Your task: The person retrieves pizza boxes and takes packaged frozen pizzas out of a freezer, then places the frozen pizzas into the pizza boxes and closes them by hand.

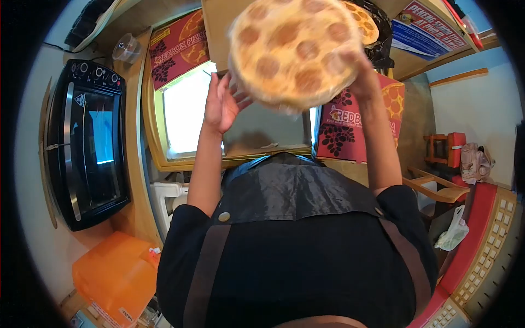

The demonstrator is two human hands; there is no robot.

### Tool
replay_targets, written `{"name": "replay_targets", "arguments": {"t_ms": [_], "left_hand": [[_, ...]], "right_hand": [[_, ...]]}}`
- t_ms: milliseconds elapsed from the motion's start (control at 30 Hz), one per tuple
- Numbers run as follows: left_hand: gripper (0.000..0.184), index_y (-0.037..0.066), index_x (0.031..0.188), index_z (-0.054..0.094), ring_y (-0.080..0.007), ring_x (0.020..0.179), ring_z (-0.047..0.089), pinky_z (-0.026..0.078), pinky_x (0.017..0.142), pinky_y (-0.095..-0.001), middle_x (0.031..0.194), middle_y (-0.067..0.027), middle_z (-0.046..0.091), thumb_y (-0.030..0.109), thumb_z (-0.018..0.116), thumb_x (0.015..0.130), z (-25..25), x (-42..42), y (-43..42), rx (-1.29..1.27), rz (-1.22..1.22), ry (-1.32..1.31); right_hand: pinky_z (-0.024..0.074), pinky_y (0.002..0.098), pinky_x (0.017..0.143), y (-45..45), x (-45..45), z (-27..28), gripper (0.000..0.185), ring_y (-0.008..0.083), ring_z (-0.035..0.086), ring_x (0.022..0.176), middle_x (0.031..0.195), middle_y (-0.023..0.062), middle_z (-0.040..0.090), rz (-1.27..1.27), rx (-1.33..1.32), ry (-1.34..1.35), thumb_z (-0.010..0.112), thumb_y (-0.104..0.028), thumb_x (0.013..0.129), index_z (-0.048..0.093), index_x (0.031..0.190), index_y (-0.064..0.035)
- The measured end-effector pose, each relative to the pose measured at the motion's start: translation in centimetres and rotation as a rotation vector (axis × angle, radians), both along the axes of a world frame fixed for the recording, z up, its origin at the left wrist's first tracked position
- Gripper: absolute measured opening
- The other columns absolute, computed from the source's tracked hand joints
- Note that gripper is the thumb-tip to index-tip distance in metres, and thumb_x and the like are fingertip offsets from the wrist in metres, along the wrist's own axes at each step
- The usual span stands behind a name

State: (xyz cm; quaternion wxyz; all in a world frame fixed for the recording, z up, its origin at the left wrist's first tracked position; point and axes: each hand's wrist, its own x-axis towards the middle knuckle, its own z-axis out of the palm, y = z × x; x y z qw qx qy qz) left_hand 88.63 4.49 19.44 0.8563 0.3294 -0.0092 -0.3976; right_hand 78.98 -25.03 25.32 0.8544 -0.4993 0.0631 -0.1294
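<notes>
A round pizza [290, 52] topped with round slices, apparently wrapped in clear film, is held up over the counter. My right hand [362, 76] grips its right edge, the thumb area on top and the other fingers hidden behind. At the lower left edge, my left hand [223, 103] has its fingers spread, with some tips reaching behind the pizza; I cannot tell whether they touch it. Behind, at the upper right, another pizza [363, 24] lies beside a black plastic bag [379, 52].
Red pizza boxes [180, 49] stand at the left back, and another pizza box [355, 126] is at the right. A bright lit panel [188, 117] is set in the counter. A black oven [87, 145], a clear tub [127, 48] and an orange container [115, 276] are on the left.
</notes>
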Motion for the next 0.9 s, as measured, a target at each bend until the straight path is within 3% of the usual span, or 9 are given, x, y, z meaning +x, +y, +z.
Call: {"name": "replay_targets", "arguments": {"t_ms": [33,133,233,333,433,533,567,700,900], "left_hand": [[0.053,0.007,0.131,0.038,-0.0214,0.112,0.05,0.042,0.092,-0.0336,0.127,-0.0159,0.047,0.035,0.055,0.089,0.3,-0.4,0.2,-0.135,-0.059,0.068],[0.055,0.003,0.128,0.039,-0.022,0.108,0.053,0.046,0.088,-0.0354,0.122,-0.0151,0.05,0.034,0.059,0.087,-4.3,-0.8,1.6,0.197,0.22,-0.122],[0.05,-0.002,0.123,0.041,-0.02,0.099,0.058,0.05,0.081,-0.0332,0.113,-0.0134,0.056,0.022,0.063,0.085,-6.9,-1.4,3.2,0.392,0.272,-0.241],[0.052,-0.003,0.125,0.04,-0.0172,0.098,0.057,0.049,0.082,-0.0298,0.111,-0.0116,0.057,0.015,0.065,0.083,-8.9,-2.0,3.9,0.424,0.292,-0.354],[0.05,-0.003,0.124,0.039,-0.0179,0.102,0.055,0.048,0.084,-0.0297,0.115,-0.0132,0.054,0.017,0.062,0.085,-9.6,-2.1,3.8,0.53,0.231,-0.519],[0.057,-0.003,0.128,0.035,-0.019,0.107,0.051,0.043,0.09,-0.0305,0.119,-0.0135,0.052,0.019,0.064,0.083,-9.9,-1.6,3.0,0.581,0.134,-0.597],[0.061,-0.003,0.13,0.033,-0.0198,0.11,0.049,0.041,0.093,-0.0312,0.12,-0.0139,0.051,0.02,0.065,0.083,-10.4,-1.2,3.0,0.615,0.094,-0.626],[0.067,-0.002,0.133,0.031,-0.0302,0.118,0.044,0.036,0.098,-0.0363,0.129,-0.0216,0.043,0.021,0.066,0.08,-10.8,-1.0,1.9,0.983,0.14,-0.913],[0.058,0.001,0.128,0.041,-0.037,0.11,0.048,0.039,0.095,-0.0396,0.113,-0.0231,0.051,0.005,0.061,0.074,-8.4,-2.0,0.7,1.297,0.3,-1.205]], "right_hand": [[0.0515,0.0325,0.081,0.9,0.1,-1.9,0.055,0.0198,0.058,0.094,0.108,0.0119,0.055,0.09,-0.006,0.054,0.059,-0.017,0.076,0.04,0.124,0.0019],[0.0517,0.0313,0.077,6.2,-0.8,-5.7,0.051,0.0174,0.059,0.095,0.109,0.011,0.057,0.157,0.026,0.192,0.064,-0.015,0.073,0.048,0.119,-0.0002],[0.0465,0.0284,0.071,11.3,-1.6,-10.1,0.045,0.0171,0.054,0.088,0.097,0.008,0.056,-0.061,0.034,0.38,0.055,-0.004,0.069,0.048,0.114,0.0002],[0.047,0.0308,0.076,11.7,-2.0,-13.6,0.057,0.023,0.057,0.091,0.104,0.0153,0.056,-0.003,0.087,0.62,0.055,0.0,0.067,0.038,0.12,0.0073],[0.0436,0.0341,0.086,12.8,-2.4,-12.2,0.07,0.029,0.052,0.104,0.116,0.0225,0.048,-0.147,-0.109,0.685,0.058,-0.004,0.067,0.027,0.128,0.0093],[0.022,0.041,0.106,13.0,-1.8,-9.2,0.091,0.0403,0.024,0.128,0.136,0.0302,0.023,-0.267,-1.023,0.278,0.066,-0.019,0.069,0.012,0.138,0.004],[0.0216,0.0416,0.106,12.3,-0.9,-8.5,0.091,0.0412,0.023,0.129,0.136,0.0308,0.022,-0.273,-1.052,0.286,0.066,-0.02,0.069,0.013,0.138,0.0033],[0.0208,0.044,0.106,6.8,6.9,-8.7,0.089,0.0432,0.02,0.13,0.137,0.0339,0.019,-0.394,-1.027,0.324,0.067,-0.024,0.07,0.016,0.138,0.0018],[0.0353,0.0402,0.098,-2.2,14.6,-8.0,0.095,0.0406,0.042,0.115,0.128,0.0303,0.034,-0.562,-0.743,0.528,0.07,-0.022,0.061,0.016,0.137,0.0021]]}}
